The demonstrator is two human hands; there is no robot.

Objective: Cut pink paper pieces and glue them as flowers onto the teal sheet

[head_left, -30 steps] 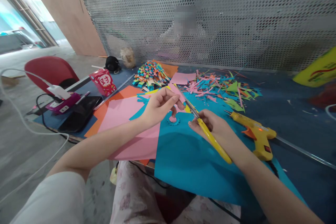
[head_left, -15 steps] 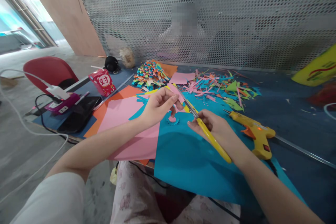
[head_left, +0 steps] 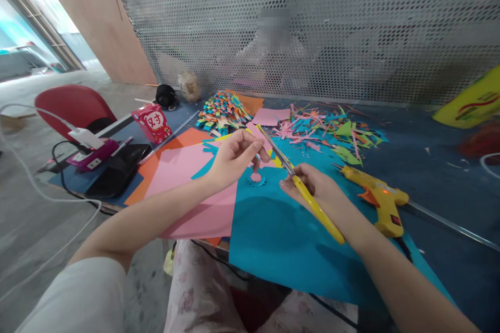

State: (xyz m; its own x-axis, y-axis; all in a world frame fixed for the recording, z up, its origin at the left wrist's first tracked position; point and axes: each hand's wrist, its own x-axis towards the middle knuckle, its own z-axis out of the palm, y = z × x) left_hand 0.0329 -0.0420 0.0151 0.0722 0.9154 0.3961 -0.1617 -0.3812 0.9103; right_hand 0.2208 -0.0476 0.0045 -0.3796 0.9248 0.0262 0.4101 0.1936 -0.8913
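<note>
My right hand (head_left: 312,187) grips a pair of scissors (head_left: 318,210) by its long yellow handles, the blades pointing up and to the left. My left hand (head_left: 238,158) pinches a narrow piece of pink paper (head_left: 262,136), and the blades lie along its right edge. Below my left fingertips, a small round blue and pink paper piece with a fringed edge (head_left: 256,179) rests on a large blue sheet (head_left: 289,234). Under my left forearm lies a pink sheet (head_left: 203,213).
A yellow glue gun (head_left: 377,195) lies on the right. Paper scraps (head_left: 328,130) and a pile of folded colourful strips (head_left: 222,109) sit at the back. Leftward are a red carton (head_left: 152,122), a black phone (head_left: 119,171) and a purple power strip (head_left: 94,153). A perforated metal panel (head_left: 344,26) rises behind.
Almost nothing differs. The scissor blades have shifted very slightly against the pink paper, and both hands stay in nearly the same place.
</note>
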